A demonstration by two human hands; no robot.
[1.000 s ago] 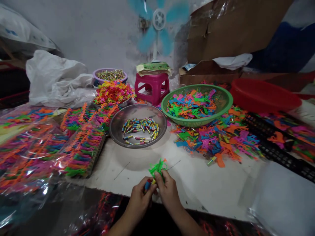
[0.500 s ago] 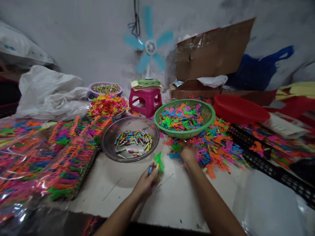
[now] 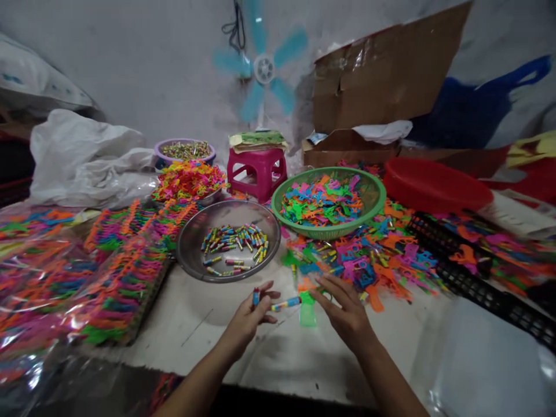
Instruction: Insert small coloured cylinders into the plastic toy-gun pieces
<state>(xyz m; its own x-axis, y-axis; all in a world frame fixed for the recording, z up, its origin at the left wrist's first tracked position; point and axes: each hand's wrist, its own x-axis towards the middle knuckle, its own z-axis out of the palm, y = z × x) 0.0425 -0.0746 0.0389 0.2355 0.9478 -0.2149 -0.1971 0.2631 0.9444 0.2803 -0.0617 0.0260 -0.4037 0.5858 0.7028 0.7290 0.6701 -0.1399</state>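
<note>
My left hand [image 3: 245, 318] holds two small printed tubes. One short tube [image 3: 256, 296] stands up between its fingers, and a longer blue, yellow and white tube [image 3: 285, 303] points right from the fingertips. The far end of that tube meets a green plastic toy gun [image 3: 308, 313], gripped by the fingertips of my right hand [image 3: 347, 313]; whether the two parts are joined I cannot tell. Beyond my left hand is a dark see-through bowl [image 3: 191, 266] with many similar tubes. Loose toy guns [image 3: 382, 278] and tubes lie past my right hand.
A green basket [image 3: 330, 233] of toy guns sits behind the loose pile. Bagged rows of toy guns [image 3: 125, 284] cover the left side. A pink stool [image 3: 256, 174] with a spinning fan [image 3: 264, 69], a red basin [image 3: 434, 188] and a cardboard box [image 3: 382, 81] stand at the back.
My right hand has come back from the pile toward my left hand and now grips a green toy gun. The green toy gun previously at my left fingertips is no longer there.
</note>
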